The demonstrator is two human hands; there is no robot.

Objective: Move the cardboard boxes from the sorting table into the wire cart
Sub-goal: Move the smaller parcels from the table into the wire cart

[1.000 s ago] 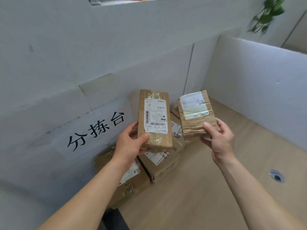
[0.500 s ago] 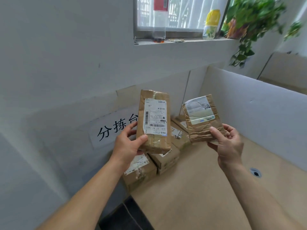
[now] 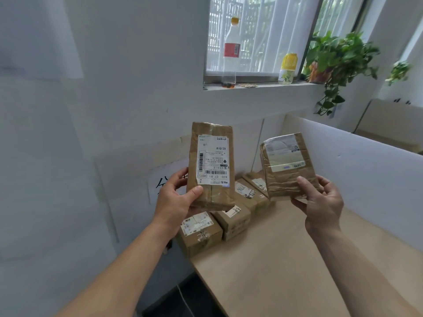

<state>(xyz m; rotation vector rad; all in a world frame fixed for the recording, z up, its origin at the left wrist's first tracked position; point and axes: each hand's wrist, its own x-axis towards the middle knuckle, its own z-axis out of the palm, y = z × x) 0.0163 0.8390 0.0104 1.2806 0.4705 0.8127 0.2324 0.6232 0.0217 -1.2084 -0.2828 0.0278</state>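
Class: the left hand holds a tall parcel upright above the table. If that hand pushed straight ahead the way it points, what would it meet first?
Probably the white wall bearing the paper sign, just behind the left hand and its tall parcel; depth is uncertain.

The left hand (image 3: 176, 200) grips a tall taped parcel (image 3: 211, 165) by its lower end, label upside down above the thumb. The right hand (image 3: 320, 202) pinches a squarer parcel (image 3: 289, 165) at its bottom edge. Below both grips, more boxes (image 3: 229, 220) sit on the table (image 3: 286, 259).

Wall sign (image 3: 168, 179) half hidden
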